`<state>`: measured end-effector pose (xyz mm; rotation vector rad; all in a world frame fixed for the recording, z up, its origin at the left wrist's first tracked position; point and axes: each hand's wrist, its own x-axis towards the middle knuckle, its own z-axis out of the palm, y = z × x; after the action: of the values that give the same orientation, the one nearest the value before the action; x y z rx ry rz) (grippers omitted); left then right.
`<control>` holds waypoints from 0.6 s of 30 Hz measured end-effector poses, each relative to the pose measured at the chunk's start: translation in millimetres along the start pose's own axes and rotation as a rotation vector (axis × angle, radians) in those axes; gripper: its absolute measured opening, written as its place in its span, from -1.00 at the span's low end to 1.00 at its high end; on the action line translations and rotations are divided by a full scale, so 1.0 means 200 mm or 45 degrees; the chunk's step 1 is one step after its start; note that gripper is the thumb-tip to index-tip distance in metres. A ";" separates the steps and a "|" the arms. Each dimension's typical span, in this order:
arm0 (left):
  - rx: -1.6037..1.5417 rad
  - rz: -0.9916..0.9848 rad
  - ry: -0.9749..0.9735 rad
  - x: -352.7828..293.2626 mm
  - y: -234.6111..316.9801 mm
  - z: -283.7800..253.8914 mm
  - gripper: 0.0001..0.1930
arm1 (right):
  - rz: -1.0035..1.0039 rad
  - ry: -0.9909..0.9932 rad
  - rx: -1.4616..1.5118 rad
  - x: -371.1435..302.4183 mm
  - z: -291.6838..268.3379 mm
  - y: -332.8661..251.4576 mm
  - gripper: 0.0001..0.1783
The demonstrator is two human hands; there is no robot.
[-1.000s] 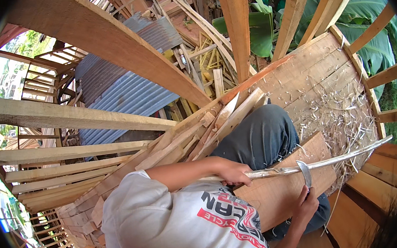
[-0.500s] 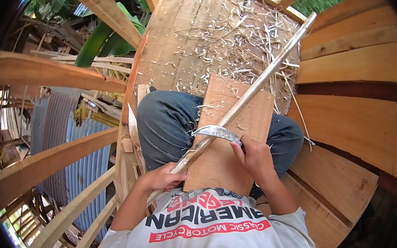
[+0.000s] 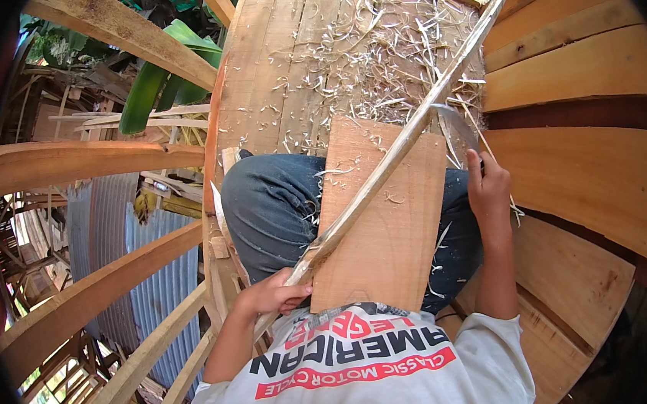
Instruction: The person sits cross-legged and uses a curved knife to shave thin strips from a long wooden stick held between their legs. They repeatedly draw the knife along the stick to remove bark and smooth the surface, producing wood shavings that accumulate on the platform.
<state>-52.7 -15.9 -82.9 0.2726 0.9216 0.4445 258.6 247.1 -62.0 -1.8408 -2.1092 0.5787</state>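
Observation:
A long pale wooden pole (image 3: pixel 402 145) runs slantwise from beside my left hip up to the far right. My left hand (image 3: pixel 274 292) is closed round its near part. In my right hand (image 3: pixel 489 184) is a sickle, its curved metal blade (image 3: pixel 458 127) by the far half of the pole, the tip at the pole's edge; the fist hides the handle. Beneath the pole, a flat wooden board (image 3: pixel 380 232) lies across my lap, with a few thin shavings on it.
Curled wood shavings (image 3: pixel 403 56) litter the plank floor (image 3: pixel 264 92) ahead of my knees. Curved wooden ribs (image 3: pixel 99 275) stand at the left, with corrugated metal sheets (image 3: pixel 163 262) beyond. Curved planks (image 3: pixel 584 187) rise at the right. A green leaf (image 3: pixel 142 102) hangs at the upper left.
My right hand has moved away from me and to the right, carrying the sickle from the pole's middle to its far half. My left hand keeps its hold. The view has shifted slightly.

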 end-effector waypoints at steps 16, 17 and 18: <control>-0.293 -0.081 -0.097 0.00 0.06 0.00 -0.71 | -0.494 -0.478 -0.083 -0.38 0.20 -0.32 -0.55; -0.302 -0.077 -0.104 0.00 0.06 0.00 -0.71 | -0.496 -0.477 -0.093 -0.37 0.20 -0.31 -0.54; -0.309 -0.074 -0.105 0.00 0.05 0.00 -0.71 | -0.493 -0.430 -0.076 -0.36 0.20 -0.32 -0.54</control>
<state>-55.0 -7.4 -79.3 0.0422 0.7840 0.4830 195.1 165.2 -62.6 -1.3746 -2.6378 0.7741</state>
